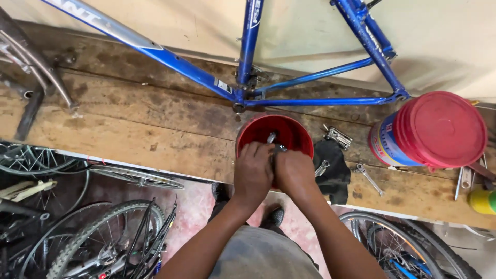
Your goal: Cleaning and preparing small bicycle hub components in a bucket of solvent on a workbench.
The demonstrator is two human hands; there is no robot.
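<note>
Both hands meet over the near rim of the red bowl (289,133) below the blue bicycle frame (248,67). The left hand (253,173) and right hand (293,173) close around small metal parts (274,142) (shapes unclear); a wrench (370,179) lies right of the bowl.

- hands: 2, left hand (253,173) and right hand (293,173), both over one open red tub (258,132)
- open red tubs: 1
- lidded buckets: 1, red lidded bucket (434,129) lying on its side
- bicycle frames: 1 blue frame (248,46); part of a grey frame (31,57) at far left
- loose wrenches on the bench: 2 clearly seen, wrench (370,179) and small wrench (322,168)
- folding multi-tools: 1, multi-tool (338,137)
- black cloths: 1, black cloth (333,170)
- yellow containers: 1, yellow container (483,201), partly cut off
- wheels below bench: at least 3; exact count cannot be told
</note>
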